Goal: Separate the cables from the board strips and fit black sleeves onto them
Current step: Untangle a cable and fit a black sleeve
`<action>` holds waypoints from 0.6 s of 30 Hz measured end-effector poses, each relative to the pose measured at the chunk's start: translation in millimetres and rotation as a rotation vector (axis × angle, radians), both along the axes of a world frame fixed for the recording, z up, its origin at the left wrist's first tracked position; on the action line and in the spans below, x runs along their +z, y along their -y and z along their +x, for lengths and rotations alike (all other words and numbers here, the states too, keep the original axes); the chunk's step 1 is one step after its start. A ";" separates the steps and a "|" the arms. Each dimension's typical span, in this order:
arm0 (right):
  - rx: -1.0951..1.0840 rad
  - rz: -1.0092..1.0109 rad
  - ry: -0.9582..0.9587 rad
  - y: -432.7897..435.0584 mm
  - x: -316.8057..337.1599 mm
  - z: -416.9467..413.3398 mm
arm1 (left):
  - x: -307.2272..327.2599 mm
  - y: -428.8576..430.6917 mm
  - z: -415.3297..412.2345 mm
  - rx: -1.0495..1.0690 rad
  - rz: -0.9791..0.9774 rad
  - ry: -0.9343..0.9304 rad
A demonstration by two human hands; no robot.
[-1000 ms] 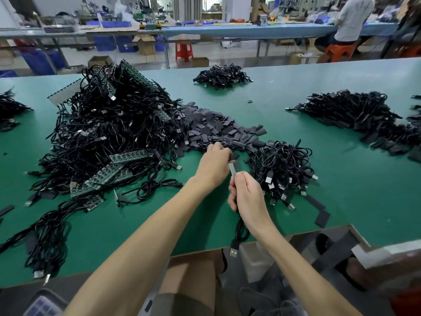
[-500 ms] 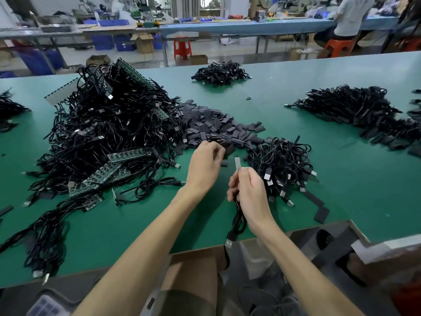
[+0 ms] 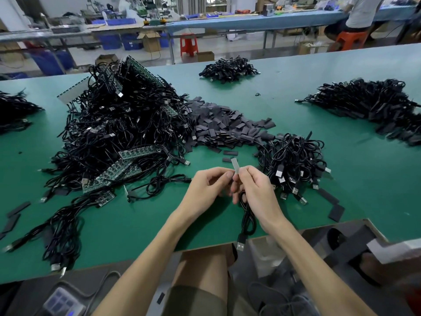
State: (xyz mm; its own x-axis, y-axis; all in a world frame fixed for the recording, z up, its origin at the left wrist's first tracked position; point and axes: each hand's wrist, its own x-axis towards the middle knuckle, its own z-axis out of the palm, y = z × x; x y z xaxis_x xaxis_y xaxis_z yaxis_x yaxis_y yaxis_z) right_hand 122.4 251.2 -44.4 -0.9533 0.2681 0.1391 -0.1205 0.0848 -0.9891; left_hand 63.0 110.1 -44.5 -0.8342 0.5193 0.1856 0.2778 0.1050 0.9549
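Observation:
My right hand (image 3: 255, 192) pinches a black cable just under its small pale board end (image 3: 235, 166), which sticks up between my hands. The cable (image 3: 247, 217) hangs down to a USB plug (image 3: 240, 244) at the table's near edge. My left hand (image 3: 208, 188) is curled beside it, its thumb and fingers pinching what looks like a black sleeve, mostly hidden, against the board end. The heap of loose black sleeves (image 3: 223, 124) lies just beyond. A big tangle of cables (image 3: 118, 124) with green board strips (image 3: 136, 153) sits to the left.
A pile of loose cables (image 3: 293, 165) lies right of my hands, with stray sleeves (image 3: 336, 212) near it. More cable piles (image 3: 369, 103) (image 3: 227, 69) lie farther on the green table (image 3: 159, 224). An open box (image 3: 341, 242) stands below the table's edge. A person (image 3: 362, 10) sits at a far bench.
My left hand has drawn back from the sleeve heap and come against the cable's board end. My right hand has stayed on the cable, raising it slightly.

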 end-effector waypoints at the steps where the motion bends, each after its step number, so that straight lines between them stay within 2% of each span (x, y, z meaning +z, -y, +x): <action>1: 0.002 0.002 -0.005 -0.1 0.3 0.2 | 1.1 0.2 0.5 -0.021 0.002 -0.001; 11: 0.006 0.045 -0.024 -2.4 -2.1 1.2 | 1.6 8.4 -4.9 -0.036 0.106 0.118; 18: 0.028 0.006 -0.009 -2.4 -2.9 1.2 | 6.0 12.7 -4.7 0.046 0.336 0.377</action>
State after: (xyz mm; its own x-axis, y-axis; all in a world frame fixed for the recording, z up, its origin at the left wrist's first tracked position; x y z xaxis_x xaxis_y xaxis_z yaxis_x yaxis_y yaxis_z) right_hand 123.6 253.6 -47.2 -0.9592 0.2401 0.1490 -0.1317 0.0867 -0.9875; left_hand 58.2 97.4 -38.6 -0.8958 0.4440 0.0176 -0.0908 -0.2216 0.9709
